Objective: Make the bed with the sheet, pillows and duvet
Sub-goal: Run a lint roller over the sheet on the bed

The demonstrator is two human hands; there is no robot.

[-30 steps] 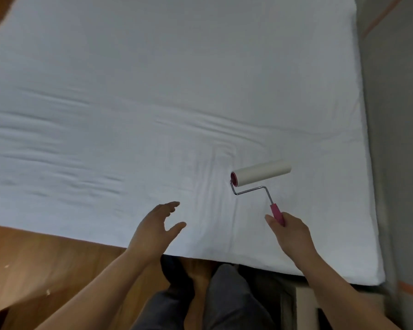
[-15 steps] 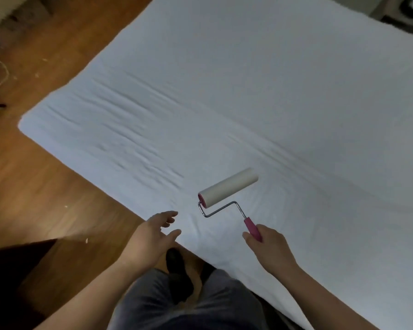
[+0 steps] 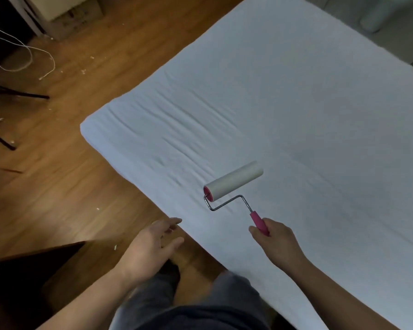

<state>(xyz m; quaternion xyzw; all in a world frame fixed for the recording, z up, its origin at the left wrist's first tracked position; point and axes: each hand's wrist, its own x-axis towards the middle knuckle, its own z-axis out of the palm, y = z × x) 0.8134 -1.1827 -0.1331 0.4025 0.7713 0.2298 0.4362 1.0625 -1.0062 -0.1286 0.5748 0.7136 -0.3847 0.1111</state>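
I see the white sheet (image 3: 284, 103) spread across the bed, filling most of my view, with creases running near its left corner; the wooden floor (image 3: 57, 186) lies beside it, a loose white cord (image 3: 29, 58) curled far left; my right hand (image 3: 275, 241) is wrapped around the pink handle of the lint roller (image 3: 234, 182), whose white drum sits over the sheet near the edge; my left hand (image 3: 150, 246) hangs above the floor, fingers relaxed, holding nothing.

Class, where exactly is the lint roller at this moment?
In the head view, the lint roller sits just below centre on the white sheet, near the bed's near edge, its pink handle gripped by the right hand.
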